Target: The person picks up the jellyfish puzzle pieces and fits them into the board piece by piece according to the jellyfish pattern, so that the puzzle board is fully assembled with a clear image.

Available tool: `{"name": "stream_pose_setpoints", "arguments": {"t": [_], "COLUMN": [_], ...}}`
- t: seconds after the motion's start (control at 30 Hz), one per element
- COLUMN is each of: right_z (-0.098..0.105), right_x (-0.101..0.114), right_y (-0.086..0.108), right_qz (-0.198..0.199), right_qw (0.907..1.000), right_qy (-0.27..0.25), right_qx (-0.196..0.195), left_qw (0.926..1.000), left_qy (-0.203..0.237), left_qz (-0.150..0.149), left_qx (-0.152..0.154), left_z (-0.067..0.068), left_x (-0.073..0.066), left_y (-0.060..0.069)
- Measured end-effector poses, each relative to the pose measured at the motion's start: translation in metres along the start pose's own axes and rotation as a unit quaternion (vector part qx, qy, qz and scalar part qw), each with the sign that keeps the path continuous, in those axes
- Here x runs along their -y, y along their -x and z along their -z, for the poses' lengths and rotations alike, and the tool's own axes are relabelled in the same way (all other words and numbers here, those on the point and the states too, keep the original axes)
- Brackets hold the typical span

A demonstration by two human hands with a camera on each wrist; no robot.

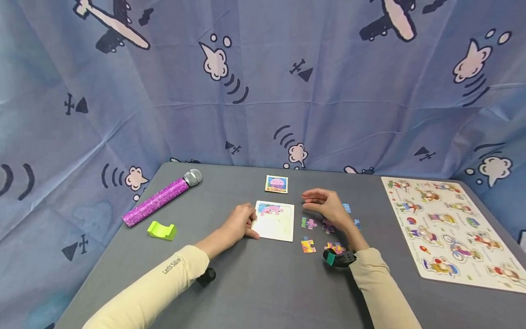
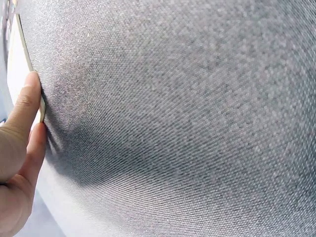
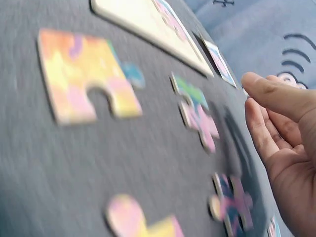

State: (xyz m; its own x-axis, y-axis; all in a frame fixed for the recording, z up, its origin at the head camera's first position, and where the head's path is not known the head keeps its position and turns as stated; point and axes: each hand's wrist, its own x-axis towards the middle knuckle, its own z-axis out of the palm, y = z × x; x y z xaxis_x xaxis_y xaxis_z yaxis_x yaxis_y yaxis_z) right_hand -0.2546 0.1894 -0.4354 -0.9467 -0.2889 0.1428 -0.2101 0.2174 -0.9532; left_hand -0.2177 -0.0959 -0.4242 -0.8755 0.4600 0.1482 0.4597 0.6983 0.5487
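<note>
A small white puzzle tray point(image 1: 274, 230) lies on the grey table with a blue-and-pink puzzle piece point(image 1: 269, 209) in its upper left. My left hand point(image 1: 238, 224) grips the tray's left edge; the left wrist view shows the thumb and a finger on that rim. Right of the tray, my right hand point(image 1: 327, 208) hovers above loose pieces, its fingers extended and holding nothing. Nearest to it are a green-and-pink piece point(image 3: 195, 111) and a purple-and-blue piece point(image 3: 232, 202). A yellow-orange piece point(image 1: 308, 246) and another yellow-pink piece point(image 1: 334, 247) lie closer to me.
Behind the tray lies a small picture card point(image 1: 276, 184). Blue pieces point(image 1: 347, 208) sit partly behind the right hand. At the left are a purple glitter microphone point(image 1: 158, 201) and a lime-green curved block point(image 1: 162, 230). A large picture board point(image 1: 456, 233) covers the right side.
</note>
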Motion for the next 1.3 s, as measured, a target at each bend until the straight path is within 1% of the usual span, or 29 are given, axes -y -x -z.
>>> {"name": "stream_pose_setpoints", "arguments": {"t": [0.1,0.23,0.47,0.6,0.73,0.83,1.0,1.1,1.17,1.3], "right_z": [0.011,0.025,0.051,0.067,0.083,0.093,0.102,0.103,0.104,0.104], "right_x": [-0.001,-0.003,-0.010,-0.012,-0.012,-0.013,-0.015,-0.017,-0.020,-0.025], "right_y": [0.005,0.010,0.021,0.027,0.034,0.038,0.041,0.041,0.041,0.040], "right_qz": [0.004,0.009,0.004,0.010,0.003,-0.011,-0.051,-0.066,-0.066,-0.039], "right_qw": [1.0000,0.9997,0.9980,0.9963,0.9930,0.9898,0.9844,0.9819,0.9817,0.9830], "right_qy": [0.000,0.015,0.054,0.076,0.112,0.140,0.168,0.177,0.178,0.179], "right_qx": [-0.005,-0.014,-0.031,-0.039,-0.037,-0.025,0.004,0.010,0.006,-0.004], "left_qw": [1.0000,1.0000,1.0000,1.0000,1.0000,1.0000,1.0000,0.9999,0.9999,0.9999], "left_qy": [0.001,0.000,-0.001,0.002,0.003,0.005,0.002,0.002,0.005,0.004], "left_qz": [0.002,0.004,-0.002,-0.004,0.005,0.007,-0.005,-0.010,-0.011,-0.015], "left_qx": [0.000,0.003,-0.001,-0.001,0.000,0.001,-0.003,-0.004,-0.003,-0.001], "left_z": [0.000,0.000,-0.001,-0.001,-0.001,-0.001,-0.002,-0.002,-0.002,-0.001], "left_x": [0.000,0.000,0.001,0.001,0.001,0.001,0.002,0.002,0.002,0.002], "left_y": [0.000,0.000,0.000,0.000,0.000,0.000,0.001,0.001,0.001,0.001]}}
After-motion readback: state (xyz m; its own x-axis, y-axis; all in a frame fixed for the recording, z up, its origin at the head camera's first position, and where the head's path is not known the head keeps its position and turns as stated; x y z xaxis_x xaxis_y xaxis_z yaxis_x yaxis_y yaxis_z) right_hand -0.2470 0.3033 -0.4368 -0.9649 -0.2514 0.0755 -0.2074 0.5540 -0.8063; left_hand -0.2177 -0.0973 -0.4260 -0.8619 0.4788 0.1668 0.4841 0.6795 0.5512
